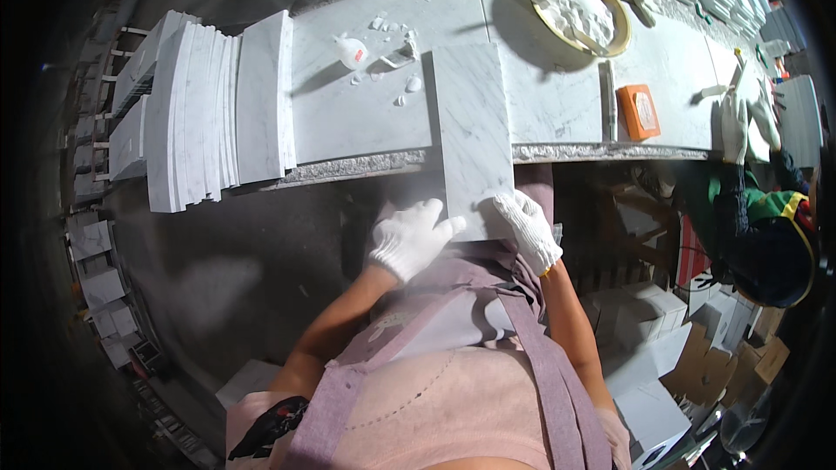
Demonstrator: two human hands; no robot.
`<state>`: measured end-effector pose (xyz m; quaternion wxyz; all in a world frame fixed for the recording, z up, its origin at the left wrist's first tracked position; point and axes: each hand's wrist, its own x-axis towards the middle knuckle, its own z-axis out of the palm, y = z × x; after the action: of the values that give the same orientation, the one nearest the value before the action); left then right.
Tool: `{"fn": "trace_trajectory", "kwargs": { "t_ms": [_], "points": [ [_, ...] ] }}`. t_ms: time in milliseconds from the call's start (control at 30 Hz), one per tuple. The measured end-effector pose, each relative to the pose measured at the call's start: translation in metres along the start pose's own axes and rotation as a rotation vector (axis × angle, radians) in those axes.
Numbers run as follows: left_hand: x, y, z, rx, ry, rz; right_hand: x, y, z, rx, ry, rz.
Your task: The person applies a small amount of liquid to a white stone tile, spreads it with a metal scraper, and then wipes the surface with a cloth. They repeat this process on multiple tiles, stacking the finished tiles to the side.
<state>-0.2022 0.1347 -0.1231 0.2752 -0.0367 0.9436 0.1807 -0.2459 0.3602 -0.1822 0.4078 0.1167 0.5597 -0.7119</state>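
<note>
A long grey-veined white marble tile [475,122] reaches from the stone worktop over its near edge, toward my body. My right hand [529,231], in a white knit glove, grips the tile's near right corner, thumb on top and the other fingers partly hidden. Beside the tile's near left edge is my left hand [409,237], gloved alike. Its thumb and fingers are apart, with the thumb tip at the tile's edge; whether it presses on the stone is hard to tell.
Upright marble tiles [196,113] are stacked at the left. White scraps and a crumpled plastic piece [351,52] lie on the worktop [366,117]. Farther right are a yellow basin [625,22] of white powder, an orange block [638,111] and a co-worker's gloved hands [736,126].
</note>
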Motion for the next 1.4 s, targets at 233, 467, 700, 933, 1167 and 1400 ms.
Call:
{"fn": "trace_trajectory", "kwargs": {
  "t_ms": [233,467,700,933,1167,1400],
  "points": [
    [0.047,0.016,-0.022,0.075,0.821,0.427,0.008,0.014,0.000,0.062,0.089,-0.044],
    [0.153,0.006,-0.032,0.385,0.569,0.288,0.005,0.013,0.001,0.095,0.036,-0.088],
    [0.170,0.006,-0.045,0.316,0.636,0.131,0.006,0.015,0.000,0.035,-0.001,-0.177],
    [0.080,0.002,-0.007,0.261,0.745,0.275,0.006,0.009,0.001,0.097,0.018,-0.086],
    [0.000,-0.001,0.003,0.043,0.668,0.440,0.003,0.001,0.010,0.103,0.056,-0.089],
    [-0.030,-0.020,0.006,-0.264,0.729,0.368,0.006,-0.008,0.018,0.051,0.085,-0.058]
  ]
}}
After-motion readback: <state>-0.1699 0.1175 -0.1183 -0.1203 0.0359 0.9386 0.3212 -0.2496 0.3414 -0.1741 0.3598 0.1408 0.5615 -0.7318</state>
